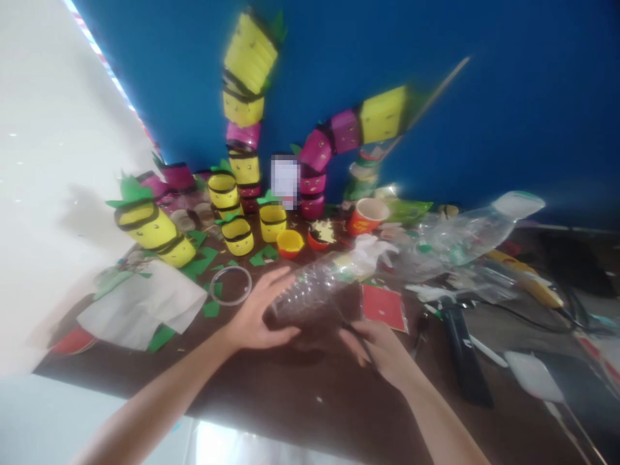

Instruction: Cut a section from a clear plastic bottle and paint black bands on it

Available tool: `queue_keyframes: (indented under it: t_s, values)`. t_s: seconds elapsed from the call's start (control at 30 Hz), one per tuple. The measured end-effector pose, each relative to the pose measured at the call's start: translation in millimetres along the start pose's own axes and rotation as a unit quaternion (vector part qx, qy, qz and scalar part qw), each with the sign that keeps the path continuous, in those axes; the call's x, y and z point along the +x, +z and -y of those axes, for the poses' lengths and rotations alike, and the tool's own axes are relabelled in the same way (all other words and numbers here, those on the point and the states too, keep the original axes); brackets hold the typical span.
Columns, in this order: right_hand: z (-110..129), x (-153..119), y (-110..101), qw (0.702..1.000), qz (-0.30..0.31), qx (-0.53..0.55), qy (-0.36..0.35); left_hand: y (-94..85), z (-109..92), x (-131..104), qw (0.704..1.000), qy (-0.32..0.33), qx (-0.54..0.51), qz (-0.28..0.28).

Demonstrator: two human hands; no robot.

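A clear ribbed plastic bottle [314, 284] lies on its side on the dark brown table [290, 400], its near end toward me. My left hand [259, 316] is curved around that end, thumb and fingers apart; whether it touches the plastic is blurred. To the right, my right hand [375, 349] is closed on a thin dark tool, whose tip points toward the bottle. The tool's kind is too blurred to tell. A red square packet [383, 307] lies just beyond my right hand, and a clear ring [231, 286] lies left of my left hand.
Stacked yellow [245, 168] and purple cups [312, 182] stand at the back. White cloth [140, 307] and green scraps lie left. A paper cup [369, 216] and larger clear bottle [465, 236] stand out behind; a black object [465, 355] and yellow tool [527, 281] lie right.
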State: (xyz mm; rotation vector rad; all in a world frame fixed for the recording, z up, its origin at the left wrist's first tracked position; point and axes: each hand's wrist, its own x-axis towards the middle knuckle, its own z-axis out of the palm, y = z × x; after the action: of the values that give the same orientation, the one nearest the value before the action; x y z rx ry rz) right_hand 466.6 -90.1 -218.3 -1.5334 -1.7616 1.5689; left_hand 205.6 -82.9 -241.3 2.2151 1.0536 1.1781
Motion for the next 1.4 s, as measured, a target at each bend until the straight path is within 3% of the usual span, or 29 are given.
queue_keyframes:
  t_s: [0.1, 0.2, 0.57, 0.93, 1.23, 1.4]
  values:
    - [-0.3, 0.0, 0.5, 1.000, 0.004, 0.002, -0.018, 6.9, -1.9, -1.5, 0.982, -0.134, -0.129, -0.031]
    - [0.5, -0.4, 1.5, 0.999, 0.016, 0.032, -0.006, 12.3, 0.8, -4.4, 0.969, -0.173, -0.177, -0.027]
    - [5.7, 0.5, 0.9, 0.998, 0.028, 0.058, -0.005, 5.1, -3.8, -1.7, 0.993, -0.110, -0.025, 0.016]
    - [-0.2, 2.0, 1.9, 1.000, 0.017, 0.020, -0.002, 4.6, -3.9, -0.6, 0.995, -0.097, 0.024, -0.012]
    - [-1.5, 1.2, 2.0, 1.000, -0.004, -0.007, 0.003, 2.6, 1.0, -1.7, 0.994, -0.095, 0.043, 0.009]
    - [5.1, -0.7, 0.0, 0.999, 0.026, 0.042, 0.012, -1.1, 5.1, -4.3, 0.995, -0.053, 0.075, 0.026]
